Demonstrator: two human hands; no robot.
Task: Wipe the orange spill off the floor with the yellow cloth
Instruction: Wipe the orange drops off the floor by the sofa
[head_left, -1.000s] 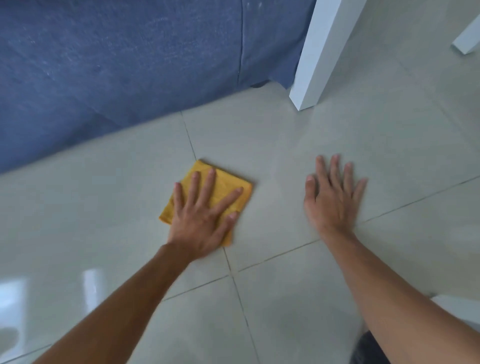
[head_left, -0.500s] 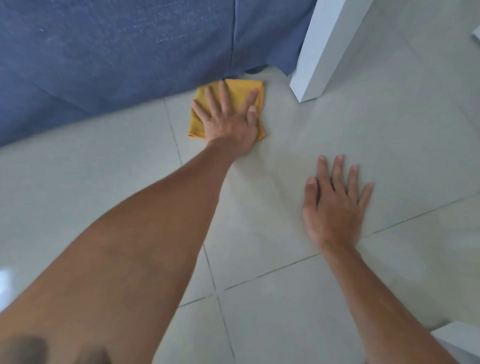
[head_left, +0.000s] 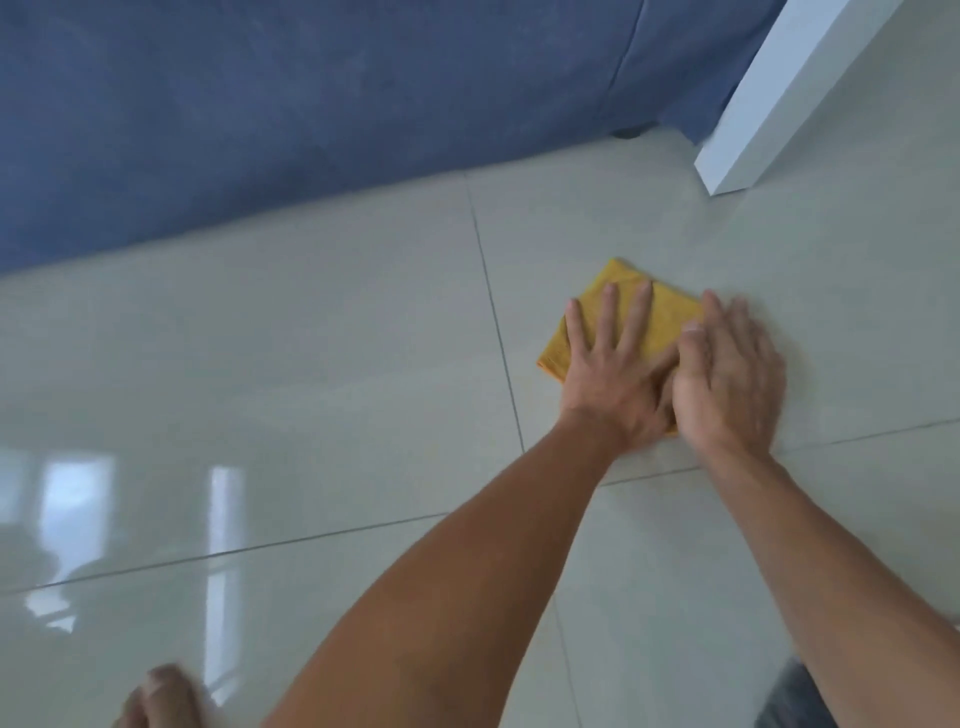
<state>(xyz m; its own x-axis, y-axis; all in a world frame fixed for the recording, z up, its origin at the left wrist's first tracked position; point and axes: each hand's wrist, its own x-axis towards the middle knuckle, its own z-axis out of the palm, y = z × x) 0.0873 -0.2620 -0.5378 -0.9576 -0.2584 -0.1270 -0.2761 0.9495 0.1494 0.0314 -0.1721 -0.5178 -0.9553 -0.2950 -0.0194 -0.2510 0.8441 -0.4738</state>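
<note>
Two flat, open hands, left hand (head_left: 615, 374) and right hand (head_left: 727, 384), press the yellow cloth (head_left: 623, 304) beneath their palms against the floor (head_left: 311, 364), likely for scrubbing pressure.

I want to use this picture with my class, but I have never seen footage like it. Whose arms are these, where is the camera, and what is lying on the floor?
There is no machine here. A person wears a camera on the head, so you look forward and down along their own two bare arms. The left hand lies flat with spread fingers on a folded yellow cloth, pressing it to the pale tiled floor. The right hand is blurred and sits beside the left, covering the cloth's right edge. Nothing is gripped; the cloth is only pressed down. No orange spill shows on the tiles in view. Behind hangs a blue fabric cover, and a white furniture leg stands at the upper right. The blurred shape at the bottom left cannot be identified.
</note>
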